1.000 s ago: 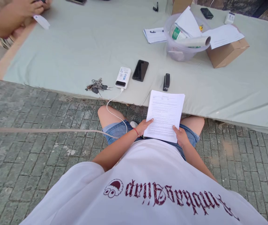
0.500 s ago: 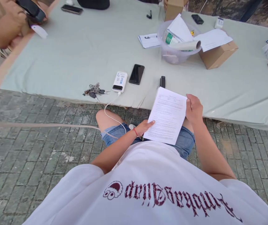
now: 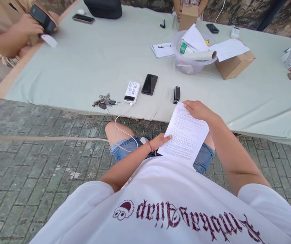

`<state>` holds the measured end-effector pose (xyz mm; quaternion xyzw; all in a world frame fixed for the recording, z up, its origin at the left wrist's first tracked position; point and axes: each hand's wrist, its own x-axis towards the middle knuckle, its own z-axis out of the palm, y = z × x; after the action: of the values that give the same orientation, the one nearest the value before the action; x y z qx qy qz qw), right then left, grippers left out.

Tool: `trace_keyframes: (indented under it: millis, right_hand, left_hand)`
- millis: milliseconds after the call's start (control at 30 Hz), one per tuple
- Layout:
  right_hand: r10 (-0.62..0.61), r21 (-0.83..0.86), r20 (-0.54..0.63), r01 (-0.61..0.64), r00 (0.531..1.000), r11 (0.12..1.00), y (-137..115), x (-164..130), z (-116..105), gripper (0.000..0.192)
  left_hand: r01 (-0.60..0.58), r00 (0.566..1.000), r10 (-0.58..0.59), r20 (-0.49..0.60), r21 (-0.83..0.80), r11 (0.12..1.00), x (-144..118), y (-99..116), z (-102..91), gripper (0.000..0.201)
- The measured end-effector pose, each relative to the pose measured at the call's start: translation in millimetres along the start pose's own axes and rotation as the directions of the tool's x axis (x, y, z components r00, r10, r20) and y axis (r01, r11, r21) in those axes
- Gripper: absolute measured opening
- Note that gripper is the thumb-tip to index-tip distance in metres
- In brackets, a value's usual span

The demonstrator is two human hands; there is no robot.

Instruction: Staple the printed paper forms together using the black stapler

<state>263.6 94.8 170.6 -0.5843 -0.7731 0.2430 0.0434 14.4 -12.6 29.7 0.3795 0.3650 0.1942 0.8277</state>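
**Both hands on printed sheets, held over lap at counter edge**

Grip status: my left hand (image 3: 160,140) is closed on the lower left edge of the stack of printed sheets (image 3: 185,135), thumb on top. My right hand (image 3: 197,110) pinches the upper corner of the same stack, fingers curled over the top edge. Sheets sit tilted above my lap, just short of the counter (image 3: 89,64), not resting on it.

Items noted on the counter beyond the sheets: a black stapler (image 3: 176,94) nearest my right hand; a black phone (image 3: 150,84) lying flat to its left; a white power bank (image 3: 132,92) beside the phone, its white cable (image 3: 121,125) trailing over the counter edge toward my lap; a bunch of keys (image 3: 104,100) further left.

Further back: a clear plastic tub (image 3: 190,66) holding papers and a rolled sheet, with a cardboard box (image 3: 234,64) just beside it.

Another person's hand (image 3: 30,23) holds a dark device at the far left corner.
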Motion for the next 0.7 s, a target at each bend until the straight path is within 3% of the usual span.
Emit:
trace_keyframes:
  millis: [100,200,300,400,500,600,700]
  right_hand:
    - [0.061,-0.009,-0.007,-0.061,0.998,0.998,-1,3,-2,0.040]
    - [0.075,-0.032,-0.014,-0.076,0.997,0.997,0,9,-4,0.039]
    - [0.037,-0.054,0.004,-0.037,0.999,0.998,0,17,0,0.039]
    - [-0.003,-0.071,0.010,0.004,1.000,0.997,-3,24,9,0.039]
    - [0.014,-0.109,-0.023,-0.016,1.000,0.994,-4,28,18,0.041]
    - [0.004,-0.140,-0.078,-0.015,0.997,0.990,-4,28,25,0.041]
    - [-0.014,-0.176,-0.052,0.005,0.999,0.984,-4,26,31,0.041]
  left_hand:
    - [0.003,1.000,-0.003,0.002,-0.005,1.000,4,1,0.3,0.075]
    - [-0.144,0.987,0.143,-0.067,0.002,0.990,13,8,0.7,0.074]
    - [-0.332,0.931,0.339,-0.137,0.072,0.940,27,22,1.5,0.067]
    - [-0.407,0.879,0.432,-0.200,0.155,0.900,43,35,2.8,0.060]
    - [-0.408,0.851,0.452,-0.266,0.205,0.889,54,39,4.5,0.055]
    - [-0.410,0.863,0.432,-0.264,0.137,0.902,58,36,6.5,0.054]
    - [-0.409,0.876,0.413,-0.250,0.070,0.910,56,31,8.7,0.055]
